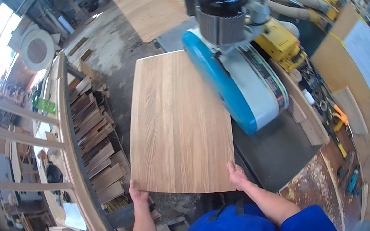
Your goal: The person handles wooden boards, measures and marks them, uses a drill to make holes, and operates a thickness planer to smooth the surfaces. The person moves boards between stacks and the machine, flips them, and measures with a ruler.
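A wide wooden panel [182, 129] with straight grain lies before me, partly over the dark machine table [270, 155]. My left hand [138, 192] grips its near left corner, thumb on top and the other fingers hidden beneath. At the near right corner, my right hand [238, 176] holds the edge in the same way. The far right side of the panel runs up against a teal and white power feeder [227, 82], which covers part of it. A black-topped electric motor [220, 9] stands upright on the feeder.
Another wooden panel [153, 0] lies beyond the machine. Stacked wood offcuts [102, 149] and a workbench [64, 154] are at left. On the right, a wooden fence [304, 106] borders the table, with hand tools [340, 119] and a sawdust-strewn surface [316, 185] beyond.
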Demonstrator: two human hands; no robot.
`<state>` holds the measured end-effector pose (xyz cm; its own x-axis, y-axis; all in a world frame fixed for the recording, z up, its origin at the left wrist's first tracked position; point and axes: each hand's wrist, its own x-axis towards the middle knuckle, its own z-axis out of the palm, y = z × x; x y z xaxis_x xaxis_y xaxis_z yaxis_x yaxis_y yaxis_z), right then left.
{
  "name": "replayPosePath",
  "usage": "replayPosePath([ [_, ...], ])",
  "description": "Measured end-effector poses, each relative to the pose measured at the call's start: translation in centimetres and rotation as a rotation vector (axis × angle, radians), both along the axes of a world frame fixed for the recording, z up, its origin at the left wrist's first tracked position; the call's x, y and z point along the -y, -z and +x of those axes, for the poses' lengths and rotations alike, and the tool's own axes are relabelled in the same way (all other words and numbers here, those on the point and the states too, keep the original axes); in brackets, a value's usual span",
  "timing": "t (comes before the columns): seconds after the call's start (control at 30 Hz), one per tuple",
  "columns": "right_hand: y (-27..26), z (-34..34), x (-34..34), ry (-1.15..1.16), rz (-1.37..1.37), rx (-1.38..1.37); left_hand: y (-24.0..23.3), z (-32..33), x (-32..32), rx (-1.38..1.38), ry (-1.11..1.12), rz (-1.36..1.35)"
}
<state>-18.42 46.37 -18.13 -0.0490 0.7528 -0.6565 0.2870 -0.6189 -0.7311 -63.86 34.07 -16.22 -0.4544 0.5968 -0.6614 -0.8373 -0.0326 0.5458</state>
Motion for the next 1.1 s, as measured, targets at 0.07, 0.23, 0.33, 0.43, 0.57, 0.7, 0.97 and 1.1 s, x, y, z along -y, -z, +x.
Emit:
replayPosePath([
  [0.07, -0.5, 2.1, 1.2, -0.041, -0.041, 0.092, 0.6, -0.1, 3.2, -0.078, 0.116, -0.111],
  [0.23, -7.0, 8.0, 2.6, -0.231, -0.048, 0.406, 1.3, 3.3, 10.8, -0.078, 0.367, -0.160],
  [0.33, -12.9, 9.2, 8.2, -0.243, 0.141, 0.661, 0.6, 6.8, 15.1, -0.089, 0.613, -0.071],
  [0.43, -16.9, 10.2, 14.2, -0.329, 0.366, 0.708, -0.5, 10.6, 18.4, -0.048, 0.732, -0.099],
  [0.57, -16.3, 10.0, 18.9, -0.407, 0.441, 0.726, -0.5, 18.5, 21.6, 0.061, 0.930, -0.138],
  [0.7, -11.8, 11.3, 18.6, -0.424, 0.246, 0.941, 0.2, 26.7, 21.8, 0.213, 1.345, -0.254],
  [0.97, -7.7, 16.3, 20.1, -0.344, 0.432, 0.831, 3.2, 20.2, 0.1, 0.026, 0.645, -0.167],
  [1.1, -7.6, 16.8, 19.7, -0.385, 0.408, 0.845, 2.4, 20.3, 1.0, -0.156, 0.583, -0.083],
])
